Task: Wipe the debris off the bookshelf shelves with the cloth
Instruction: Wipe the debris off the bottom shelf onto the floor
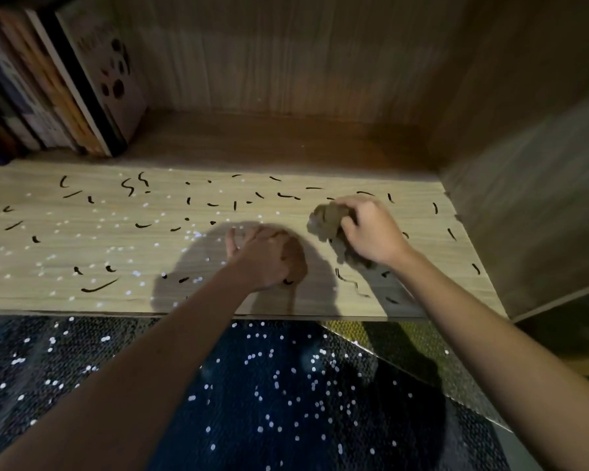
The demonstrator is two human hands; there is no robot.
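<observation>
A light wooden shelf (82, 294) runs across the view, strewn with short dark thread-like bits (99, 286) and tiny white specks (58, 229). My right hand (371, 232) grips a bunched brownish cloth (325, 220) pressed on the shelf's right part. My left hand (262, 254) rests on the shelf at the middle, fingers spread forward and low over the board. Dark bits lie around both hands.
Several books (82, 83) stand leaning at the shelf's back left. The bookcase side wall (524, 181) closes the right end and the back panel (286, 62) stands behind. Below the shelf edge lies a dark floor mat (286, 402) dotted with white specks.
</observation>
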